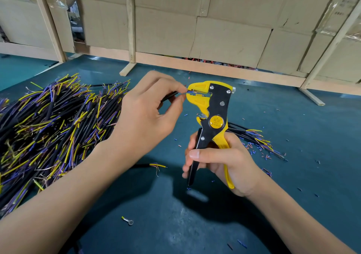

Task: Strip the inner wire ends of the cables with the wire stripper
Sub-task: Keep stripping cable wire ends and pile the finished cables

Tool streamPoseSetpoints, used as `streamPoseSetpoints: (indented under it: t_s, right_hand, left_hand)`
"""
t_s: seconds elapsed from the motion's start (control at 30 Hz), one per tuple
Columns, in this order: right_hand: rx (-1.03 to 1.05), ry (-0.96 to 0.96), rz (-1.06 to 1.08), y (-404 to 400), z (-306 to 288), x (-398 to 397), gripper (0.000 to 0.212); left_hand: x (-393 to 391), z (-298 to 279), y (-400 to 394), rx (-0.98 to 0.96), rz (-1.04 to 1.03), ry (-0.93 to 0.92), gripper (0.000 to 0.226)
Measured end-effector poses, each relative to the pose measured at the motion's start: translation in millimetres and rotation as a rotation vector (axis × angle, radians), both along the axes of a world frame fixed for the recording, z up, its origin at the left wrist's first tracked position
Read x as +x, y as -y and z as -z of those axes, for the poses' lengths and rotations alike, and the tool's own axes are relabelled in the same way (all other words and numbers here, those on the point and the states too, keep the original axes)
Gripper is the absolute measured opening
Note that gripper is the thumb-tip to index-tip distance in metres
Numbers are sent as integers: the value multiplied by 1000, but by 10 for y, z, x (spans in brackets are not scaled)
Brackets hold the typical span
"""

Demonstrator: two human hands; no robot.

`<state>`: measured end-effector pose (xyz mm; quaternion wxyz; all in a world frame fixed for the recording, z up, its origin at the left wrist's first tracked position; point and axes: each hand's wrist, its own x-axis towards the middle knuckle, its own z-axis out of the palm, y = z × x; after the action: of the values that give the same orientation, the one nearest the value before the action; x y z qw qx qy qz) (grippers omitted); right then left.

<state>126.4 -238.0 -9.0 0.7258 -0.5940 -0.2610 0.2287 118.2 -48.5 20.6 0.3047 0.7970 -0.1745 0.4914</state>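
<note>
A teal worktop (293, 117) fills the lower view, backed by a wall of cardboard sheets (230, 33) held in pale wooden frames (131, 25). No bin or tray shows; the cables lie loose on the worktop.

The largest heap, a big pile of black cables (50, 128) with yellow, blue and purple inner wires fanning out of their ends, covers the left side of the worktop. A much smaller bunch of cables (252, 136) lies to the right, just behind the wire stripper, with its coloured wire ends pointing right among scattered bits of cut insulation (263, 152).

The left hand (148, 115) reaches in from the lower left. Its grip is a narrow pinch of thumb and forefinger on one black cable (169, 96), held level, with the cable's coloured inner wire ends lying between the yellow jaws of the stripper.

The right hand (220, 162) comes up from the lower right, its grip wrapped round the handles of the wire stripper (213, 117), which stands roughly upright above the worktop with its yellow head facing left toward the other hand. The handles sit close together inside the fist.

A single cable (156, 165) with splayed wire ends lies on the worktop between the two forearms. Nearer the camera lies a small ring terminal (128, 221) with a yellow sleeve.
</note>
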Motion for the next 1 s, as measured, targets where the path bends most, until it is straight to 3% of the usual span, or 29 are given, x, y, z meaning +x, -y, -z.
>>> streamPoseSetpoints:
  t_s: [0.67,1.0]
  right_hand:
    - [-2,13,13,-7,58,22,13]
    - [3,8,11,-15,46,5,13]
  left_hand:
    - [24,-1,-8,-82,74,-82,7]
    - [28,0,-18,-237,247,-146,6]
